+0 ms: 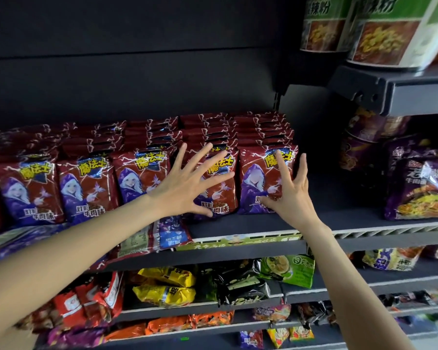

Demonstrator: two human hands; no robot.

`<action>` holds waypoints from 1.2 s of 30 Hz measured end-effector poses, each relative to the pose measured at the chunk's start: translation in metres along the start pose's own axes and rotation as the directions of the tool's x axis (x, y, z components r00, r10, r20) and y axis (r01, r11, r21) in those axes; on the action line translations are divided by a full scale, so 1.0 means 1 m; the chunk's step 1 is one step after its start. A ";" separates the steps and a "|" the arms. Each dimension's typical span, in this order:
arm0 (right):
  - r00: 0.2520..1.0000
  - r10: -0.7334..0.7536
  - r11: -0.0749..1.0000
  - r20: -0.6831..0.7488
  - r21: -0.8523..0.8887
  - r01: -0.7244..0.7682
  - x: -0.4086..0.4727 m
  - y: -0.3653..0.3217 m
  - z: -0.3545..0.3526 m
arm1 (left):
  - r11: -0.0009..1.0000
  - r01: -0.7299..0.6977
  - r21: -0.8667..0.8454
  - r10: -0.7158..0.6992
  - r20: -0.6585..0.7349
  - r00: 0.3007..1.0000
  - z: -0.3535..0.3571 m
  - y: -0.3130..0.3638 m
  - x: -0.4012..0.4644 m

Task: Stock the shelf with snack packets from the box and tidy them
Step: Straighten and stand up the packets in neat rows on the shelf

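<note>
On the shelf (250, 227), the left hand (185, 184) presses spread fingers on a red packet (219, 183); the right hand (288, 195), fingers spread, touches the rightmost packet (259, 178).

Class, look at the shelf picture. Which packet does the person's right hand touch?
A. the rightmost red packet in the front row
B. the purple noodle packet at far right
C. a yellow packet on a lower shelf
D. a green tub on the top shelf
A: the right hand lies with spread fingers against the rightmost red packet of the front row.
</note>
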State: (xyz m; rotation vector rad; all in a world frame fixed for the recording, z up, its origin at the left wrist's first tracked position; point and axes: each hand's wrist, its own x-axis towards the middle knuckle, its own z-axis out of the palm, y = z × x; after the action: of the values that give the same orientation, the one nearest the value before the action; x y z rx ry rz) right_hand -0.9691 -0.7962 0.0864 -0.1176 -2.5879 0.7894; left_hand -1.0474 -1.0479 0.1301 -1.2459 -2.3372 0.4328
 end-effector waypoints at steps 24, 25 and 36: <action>0.853 -0.516 0.848 0.079 0.191 0.495 -0.069 -0.153 0.066 | 0.807 0.505 -0.307 -0.453 0.227 0.862 -0.062 -0.035 -0.285; 0.866 -0.498 0.854 0.044 0.197 0.481 -0.067 -0.158 0.066 | 0.839 0.438 -0.324 -0.413 0.146 0.899 -0.056 -0.039 -0.280; 0.973 -0.194 0.980 -0.123 0.014 0.197 0.004 -0.216 0.093 | 0.628 0.493 -0.602 -0.472 0.208 0.857 -0.026 -0.190 -0.213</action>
State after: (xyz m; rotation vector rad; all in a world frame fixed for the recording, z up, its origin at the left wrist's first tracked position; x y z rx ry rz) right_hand -1.0030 -1.0235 0.1369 0.0932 -2.4285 0.7203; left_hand -1.0616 -1.3275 0.1901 -0.7636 -2.8177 -0.5950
